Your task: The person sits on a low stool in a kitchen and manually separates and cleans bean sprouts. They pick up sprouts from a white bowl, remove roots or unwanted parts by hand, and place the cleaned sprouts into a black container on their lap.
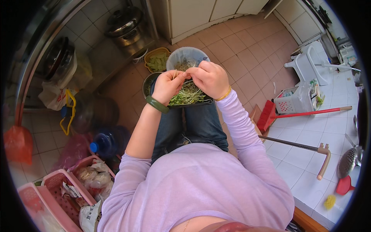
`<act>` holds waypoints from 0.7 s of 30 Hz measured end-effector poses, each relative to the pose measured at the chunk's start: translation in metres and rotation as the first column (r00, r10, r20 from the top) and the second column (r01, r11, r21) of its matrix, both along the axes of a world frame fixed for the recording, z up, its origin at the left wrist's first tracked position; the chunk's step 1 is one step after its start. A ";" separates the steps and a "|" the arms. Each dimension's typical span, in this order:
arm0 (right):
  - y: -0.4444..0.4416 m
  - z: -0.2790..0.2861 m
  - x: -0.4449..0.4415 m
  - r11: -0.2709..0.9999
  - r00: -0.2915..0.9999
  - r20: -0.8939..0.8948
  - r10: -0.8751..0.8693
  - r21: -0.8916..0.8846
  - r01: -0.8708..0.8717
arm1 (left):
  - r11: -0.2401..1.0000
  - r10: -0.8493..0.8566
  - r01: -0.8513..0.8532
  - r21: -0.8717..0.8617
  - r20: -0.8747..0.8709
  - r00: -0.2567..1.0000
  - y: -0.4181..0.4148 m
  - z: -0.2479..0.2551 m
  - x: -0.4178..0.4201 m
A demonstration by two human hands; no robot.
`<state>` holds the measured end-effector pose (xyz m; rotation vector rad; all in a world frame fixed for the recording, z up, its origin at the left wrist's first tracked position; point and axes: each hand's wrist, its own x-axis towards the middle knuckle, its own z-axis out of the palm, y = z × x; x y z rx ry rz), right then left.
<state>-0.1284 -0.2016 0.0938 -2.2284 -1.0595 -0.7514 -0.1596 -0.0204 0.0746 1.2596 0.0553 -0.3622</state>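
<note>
My left hand (171, 85) and my right hand (209, 79) meet at the fingertips above my lap. Pale, thin sprout stems show between the fingers of my left hand. My right fingertips pinch at the same spot; what they hold is too small to tell. Below both hands, a dark tray of green sprouts (189, 94) rests on my thighs. Just beyond it stands a lined white bin (173, 56) with sprout scraps (185, 64) inside. A metal bowl (147, 84), partly hidden by my left hand, is beside the tray.
A yellow basket (147, 61) of sliced green vegetable stands left of the bin. On the left are a blue water bottle (107, 142) and pink baskets (71, 185). To the right are a red broom (266, 116), a white basket (285, 105) and a white plastic stool (301, 65).
</note>
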 end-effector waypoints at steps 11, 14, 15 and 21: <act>0.007 -0.012 -0.003 0.931 0.956 -0.292 0.020 0.354 0.089 | 0.998 -0.014 0.014 -0.061 -0.008 1.000 -0.002 0.003 -0.002; 0.001 -0.020 -0.003 0.668 0.565 -0.674 0.476 0.695 0.267 | 1.000 -0.021 0.021 -0.008 0.045 0.999 -0.002 0.001 -0.001; 0.000 -0.017 -0.002 0.717 0.672 -0.624 0.399 0.669 0.196 | 0.999 -0.014 0.012 0.030 0.058 0.998 -0.001 0.001 -0.001; -0.004 0.010 0.006 0.982 0.965 -0.253 0.067 0.186 -0.019 | 0.909 -0.022 -0.149 0.390 0.400 0.916 -0.002 -0.006 0.001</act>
